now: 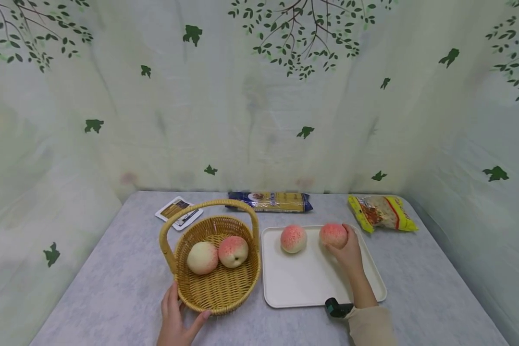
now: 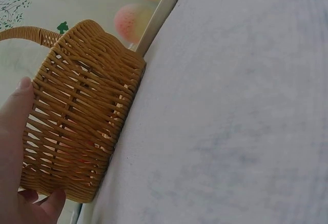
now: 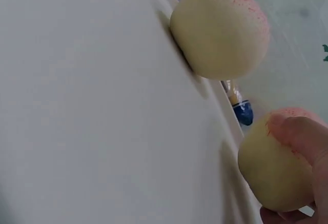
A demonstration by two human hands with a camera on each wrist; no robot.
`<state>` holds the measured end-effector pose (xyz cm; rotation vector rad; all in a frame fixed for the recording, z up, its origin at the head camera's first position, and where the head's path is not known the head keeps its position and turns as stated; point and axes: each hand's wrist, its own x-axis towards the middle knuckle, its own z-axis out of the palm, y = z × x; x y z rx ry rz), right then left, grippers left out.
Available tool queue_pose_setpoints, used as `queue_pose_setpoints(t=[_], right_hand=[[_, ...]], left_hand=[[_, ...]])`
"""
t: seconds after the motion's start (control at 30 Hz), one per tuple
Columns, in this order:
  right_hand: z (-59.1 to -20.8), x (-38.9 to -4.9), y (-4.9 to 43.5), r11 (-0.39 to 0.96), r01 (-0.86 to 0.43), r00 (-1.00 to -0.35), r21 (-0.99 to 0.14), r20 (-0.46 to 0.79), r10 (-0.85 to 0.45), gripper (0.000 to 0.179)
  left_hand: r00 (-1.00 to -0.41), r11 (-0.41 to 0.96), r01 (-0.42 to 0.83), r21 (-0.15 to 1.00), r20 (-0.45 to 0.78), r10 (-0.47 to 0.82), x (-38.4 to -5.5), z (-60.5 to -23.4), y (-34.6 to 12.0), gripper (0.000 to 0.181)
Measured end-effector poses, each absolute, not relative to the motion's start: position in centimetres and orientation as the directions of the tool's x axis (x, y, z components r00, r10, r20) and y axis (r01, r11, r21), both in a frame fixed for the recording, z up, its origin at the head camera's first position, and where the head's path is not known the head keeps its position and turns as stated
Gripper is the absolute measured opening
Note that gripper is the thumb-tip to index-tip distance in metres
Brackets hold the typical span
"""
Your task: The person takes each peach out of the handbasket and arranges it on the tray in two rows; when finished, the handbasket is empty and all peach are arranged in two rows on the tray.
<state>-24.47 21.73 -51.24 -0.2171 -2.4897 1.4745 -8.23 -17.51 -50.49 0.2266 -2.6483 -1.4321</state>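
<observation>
A wicker basket with a tall arched handle stands on the left side of the table. Inside it lie two peaches, a pale one and a pinker one. My left hand holds the basket's near left side, thumb and fingers spread on the weave. On the right, my right hand grips a pink-and-cream peach over the far right part of a white tray. Another peach sits on the tray to the left of the held one.
Behind the basket lies a white-edged packet. A blue-and-gold pasta packet lies along the table's back edge, and a yellow-and-red bag at the back right. A leaf-patterned curtain surrounds the table.
</observation>
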Motion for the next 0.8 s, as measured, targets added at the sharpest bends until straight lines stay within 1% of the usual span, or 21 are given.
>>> queue_pose_setpoints(t=[0.2, 0.47, 0.63, 0.73, 0.8], right_hand=[[-52.1, -24.2, 21.6, 0.438, -0.006, -0.966, -0.899, 0.118, 0.23, 0.079], [-52.2, -23.7, 21.5, 0.452, 0.077, -0.98, -0.889, 0.015, 0.197, 0.087], [-52.2, -23.6, 21.5, 0.444, 0.021, -0.978, -0.896, 0.074, 0.195, 0.089], [-51.6, -23.4, 21.3, 0.424, -0.039, -0.966, -0.905, 0.143, 0.216, 0.084], [-50.6, -23.0, 20.9, 0.407, -0.072, -0.955, -0.911, 0.18, 0.234, 0.08]], left_hand=[[-0.984, 0.539, -0.116, 0.834, -0.024, -0.175, -8.3, -50.0, -17.6, 0.111], [-0.984, 0.552, -0.077, 0.83, 0.027, -0.177, -8.1, -50.2, -17.5, 0.108], [-0.979, 0.571, -0.032, 0.82, 0.091, -0.184, -8.1, -50.9, -17.5, 0.108], [-0.973, 0.581, -0.002, 0.814, 0.132, -0.188, -8.4, -52.0, -17.8, 0.108], [-0.969, 0.623, -0.011, 0.782, 0.146, -0.2, -8.7, -53.2, -18.2, 0.108]])
